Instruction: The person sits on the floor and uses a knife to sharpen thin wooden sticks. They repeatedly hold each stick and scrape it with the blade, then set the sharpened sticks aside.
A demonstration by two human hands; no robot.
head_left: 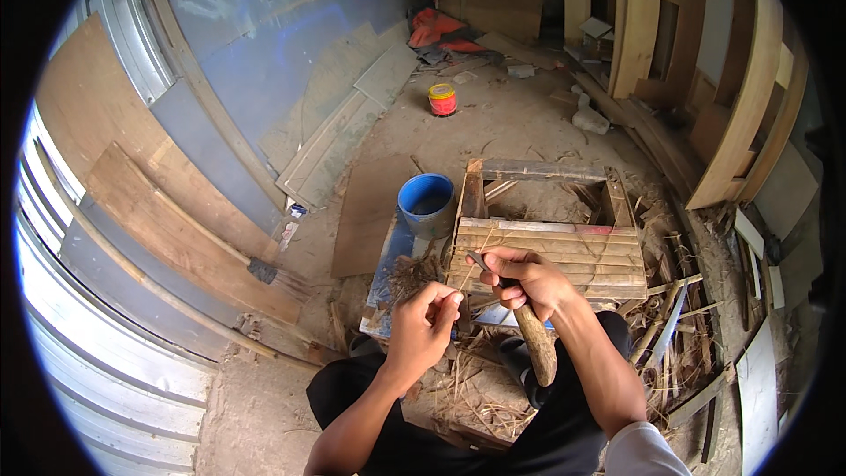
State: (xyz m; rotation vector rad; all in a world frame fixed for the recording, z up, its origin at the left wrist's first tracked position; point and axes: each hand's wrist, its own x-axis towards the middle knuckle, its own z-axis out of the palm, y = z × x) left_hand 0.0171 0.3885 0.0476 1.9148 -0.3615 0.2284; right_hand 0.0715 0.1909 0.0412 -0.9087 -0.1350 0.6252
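Observation:
In front of me, my left hand (419, 333) is closed, pinching a thin pale sliver (465, 279), seemingly bamboo or wood, between thumb and fingers. My right hand (530, 282) is wrapped around a knife with a thick wooden handle (538, 351). The handle runs back below my right wrist, while the short dark blade (477, 259) points left and meets the sliver. Whether its edge bites into the sliver, I cannot tell. Just beyond my hands lies a low slatted wooden bench (564, 256) with an open frame at its far end.
A blue-lined bucket (426, 204) stands left of the bench, near a bundle of brown fibres (416, 277). Shavings and strips (674, 335) litter the floor at right. Farther off are a red and yellow tub (442, 100), leaning boards (132, 159) and wooden frames (749, 88).

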